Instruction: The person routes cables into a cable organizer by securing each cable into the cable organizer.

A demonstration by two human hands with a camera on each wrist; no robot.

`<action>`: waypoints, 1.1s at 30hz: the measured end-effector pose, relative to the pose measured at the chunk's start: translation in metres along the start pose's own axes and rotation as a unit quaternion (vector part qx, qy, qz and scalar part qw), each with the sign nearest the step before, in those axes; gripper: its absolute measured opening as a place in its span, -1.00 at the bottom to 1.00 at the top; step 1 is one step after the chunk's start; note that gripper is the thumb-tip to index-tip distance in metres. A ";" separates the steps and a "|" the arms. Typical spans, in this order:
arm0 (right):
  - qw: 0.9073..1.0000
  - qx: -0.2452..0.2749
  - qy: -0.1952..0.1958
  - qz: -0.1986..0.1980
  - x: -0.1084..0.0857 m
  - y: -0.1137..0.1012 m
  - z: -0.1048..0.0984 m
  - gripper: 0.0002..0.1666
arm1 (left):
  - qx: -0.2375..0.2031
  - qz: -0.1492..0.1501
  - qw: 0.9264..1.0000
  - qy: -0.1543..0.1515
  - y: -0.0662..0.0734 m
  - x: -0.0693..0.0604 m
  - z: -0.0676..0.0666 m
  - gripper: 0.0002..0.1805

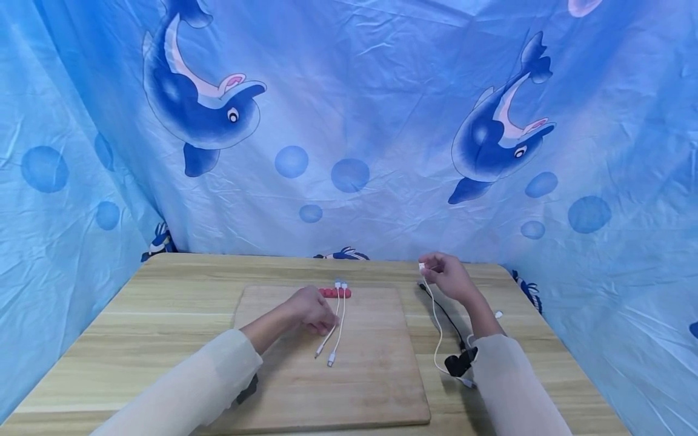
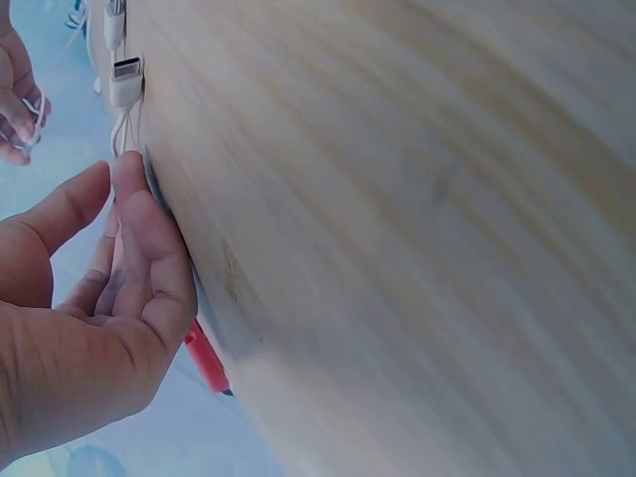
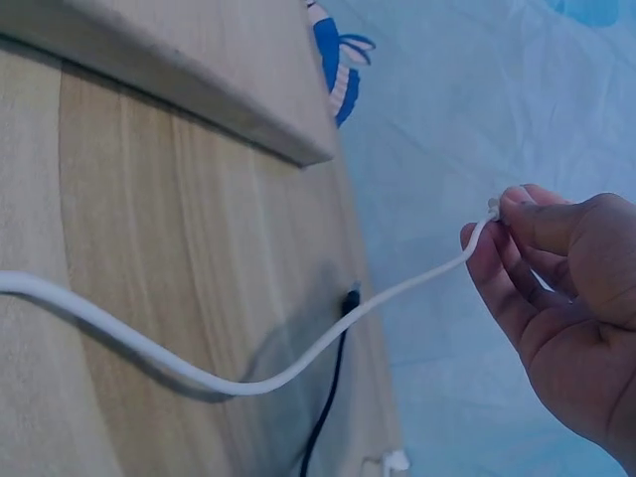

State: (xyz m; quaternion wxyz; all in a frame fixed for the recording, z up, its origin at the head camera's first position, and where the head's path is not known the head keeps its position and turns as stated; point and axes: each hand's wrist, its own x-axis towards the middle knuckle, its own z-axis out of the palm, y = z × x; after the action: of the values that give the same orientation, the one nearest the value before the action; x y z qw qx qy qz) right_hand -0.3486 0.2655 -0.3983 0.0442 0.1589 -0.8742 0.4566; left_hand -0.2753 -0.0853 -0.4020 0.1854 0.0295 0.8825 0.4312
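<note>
Two white USB cables (image 1: 343, 318) lie side by side on a wooden board, their upper ends crossing a red cable clip strip (image 1: 328, 293). My left hand (image 1: 313, 311) rests on the board at the left of these cables. In the left wrist view its fingers (image 2: 151, 234) are loosely bent beside the cables, with the thumb apart from the index finger. Over the far right of the table, my right hand (image 1: 448, 277) pinches the plug end of another white cable (image 3: 248, 386) between thumb and fingers. That cable hangs down to the tabletop.
The wooden board (image 1: 376, 375) lies on the wood-grain table (image 1: 180, 303). Right of the board are a black cable (image 1: 448, 316) and a small white plug (image 1: 498, 315), partly behind the right arm. A blue dolphin-print cloth (image 1: 382, 121) hangs behind the table and along its sides.
</note>
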 end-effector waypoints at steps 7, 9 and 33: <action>0.999 -0.034 -0.011 -0.034 -0.003 -0.020 0.000 -0.71 | -0.002 0.012 1.000 0.004 0.003 0.001 -0.006 -0.91; 0.998 -0.045 -0.013 -0.047 -0.003 -0.027 0.001 -0.70 | -0.015 0.024 1.000 0.002 0.004 0.002 -0.007 -0.93; 0.986 -0.074 -0.045 -0.142 -0.006 -0.109 0.024 -0.74 | -0.129 0.091 0.987 -0.002 0.010 0.023 -0.001 -0.89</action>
State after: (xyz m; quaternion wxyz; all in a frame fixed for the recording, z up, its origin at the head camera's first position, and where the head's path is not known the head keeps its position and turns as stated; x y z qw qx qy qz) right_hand -0.3069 0.1889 -0.3281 0.0806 0.2979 -0.8753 0.3724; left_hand -0.2983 -0.0744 -0.4007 0.1492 0.0867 0.8126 0.5567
